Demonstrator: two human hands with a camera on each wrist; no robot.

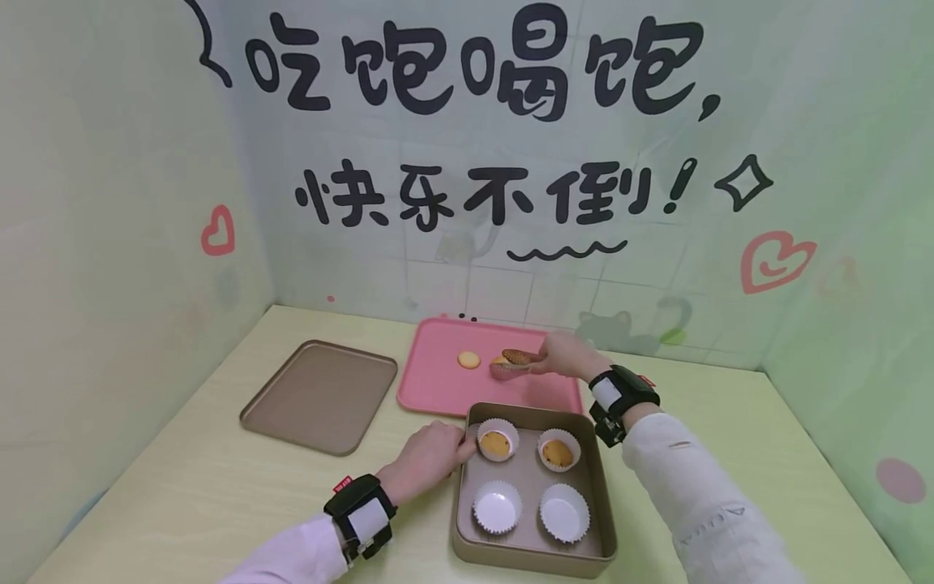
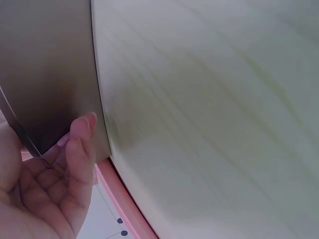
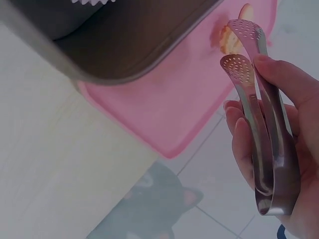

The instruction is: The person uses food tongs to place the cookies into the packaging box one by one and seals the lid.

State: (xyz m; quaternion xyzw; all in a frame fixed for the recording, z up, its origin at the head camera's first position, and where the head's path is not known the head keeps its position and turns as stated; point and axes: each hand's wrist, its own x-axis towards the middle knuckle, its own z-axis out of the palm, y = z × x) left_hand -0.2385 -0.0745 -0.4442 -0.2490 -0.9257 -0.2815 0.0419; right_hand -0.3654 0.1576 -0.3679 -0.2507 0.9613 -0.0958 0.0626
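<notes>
My right hand (image 1: 569, 357) holds metal tongs (image 3: 269, 134) with perforated ends, thumb on one arm and fingers on the other. Their parted tips are at a round cookie (image 3: 230, 41) on the pink tray (image 1: 430, 381); another cookie (image 1: 469, 359) lies to its left. My left hand (image 1: 426, 458) grips the left wall of a deep brown baking pan (image 1: 536, 556) near its far corner, seen close in the left wrist view. Inside are white paper cups: the far-left cup (image 1: 508, 425) and far-right cup (image 1: 575, 442) hold cookies, while the near-left cup (image 1: 498, 509) and near-right cup (image 1: 565, 515) are empty.
A flat brown baking sheet (image 1: 321, 397) lies left of the pink tray on the pale wooden table (image 1: 182, 487). Printed cloth walls (image 1: 467, 268) stand behind and at both sides. The deep pan sits in front of the pink tray.
</notes>
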